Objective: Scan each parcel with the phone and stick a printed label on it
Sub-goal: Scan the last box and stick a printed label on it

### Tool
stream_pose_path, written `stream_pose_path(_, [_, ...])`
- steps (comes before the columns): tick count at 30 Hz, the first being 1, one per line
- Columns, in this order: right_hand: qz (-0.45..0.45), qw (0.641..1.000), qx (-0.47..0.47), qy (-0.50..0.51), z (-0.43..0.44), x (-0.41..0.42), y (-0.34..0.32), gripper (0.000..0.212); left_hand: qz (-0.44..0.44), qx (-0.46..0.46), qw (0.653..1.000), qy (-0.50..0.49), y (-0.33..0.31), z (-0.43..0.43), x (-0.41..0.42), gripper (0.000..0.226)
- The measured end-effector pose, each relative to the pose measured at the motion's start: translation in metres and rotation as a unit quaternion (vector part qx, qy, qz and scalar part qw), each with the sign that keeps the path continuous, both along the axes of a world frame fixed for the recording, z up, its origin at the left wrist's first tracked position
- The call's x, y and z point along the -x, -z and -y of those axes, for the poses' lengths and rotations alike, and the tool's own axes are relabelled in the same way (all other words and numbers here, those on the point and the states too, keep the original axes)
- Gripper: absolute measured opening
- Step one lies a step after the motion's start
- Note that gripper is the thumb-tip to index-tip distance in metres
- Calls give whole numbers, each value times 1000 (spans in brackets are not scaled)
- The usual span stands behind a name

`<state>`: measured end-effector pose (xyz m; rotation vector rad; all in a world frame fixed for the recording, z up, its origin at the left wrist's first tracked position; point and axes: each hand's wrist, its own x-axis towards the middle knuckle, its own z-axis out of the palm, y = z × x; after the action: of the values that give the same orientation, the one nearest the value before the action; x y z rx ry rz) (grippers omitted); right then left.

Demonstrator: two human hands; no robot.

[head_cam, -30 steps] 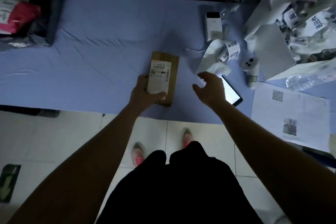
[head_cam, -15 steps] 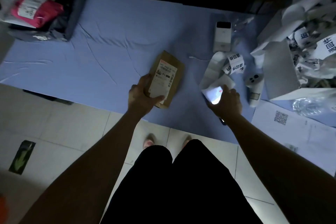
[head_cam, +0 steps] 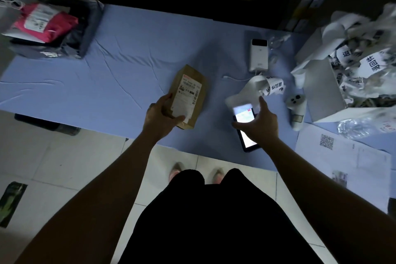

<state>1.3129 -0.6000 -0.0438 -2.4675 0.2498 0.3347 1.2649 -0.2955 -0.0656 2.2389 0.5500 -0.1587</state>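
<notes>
A brown cardboard parcel point(head_cam: 200, 83) with a white shipping label point(head_cam: 186, 96) is tilted up off the blue-covered table point(head_cam: 107, 83). My left hand point(head_cam: 159, 118) grips its near end, thumb on the label. To its right my right hand point(head_cam: 264, 124) holds the lit phone point(head_cam: 246, 141). The thumb lies across the screen and the index finger points away. The phone's far end is blurred bright. A curled strip of printed labels point(head_cam: 273, 88) lies just beyond the phone, in front of the white label printer point(head_cam: 258, 54).
A pile of other parcels point(head_cam: 45, 21), pink and dark bags, sits at the far left. On the right are a white handheld device point(head_cam: 296, 105), a white box of crumpled label backing point(head_cam: 321, 85), a plastic bottle point(head_cam: 353, 127) and sheets with a QR code point(head_cam: 342, 156).
My right hand came down onto the phone and took hold of it. My left hand tilted the parcel's far end to the right.
</notes>
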Motion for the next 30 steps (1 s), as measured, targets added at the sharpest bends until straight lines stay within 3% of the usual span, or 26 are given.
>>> stream_pose_path(3, [16,999,-7,-50,-15,3,-11,120,14,-11,1000,-1,-1,-5,-5,95])
stream_pose_path(11, [36,983,80,-163,-45,1,-40,91,30,-14,999,-14,-1,-27,-12,93])
stream_pose_path(30, [30,972,171,-161,-56,-10,-48,82,10,-26,1000,9,-5,-48,-26,92])
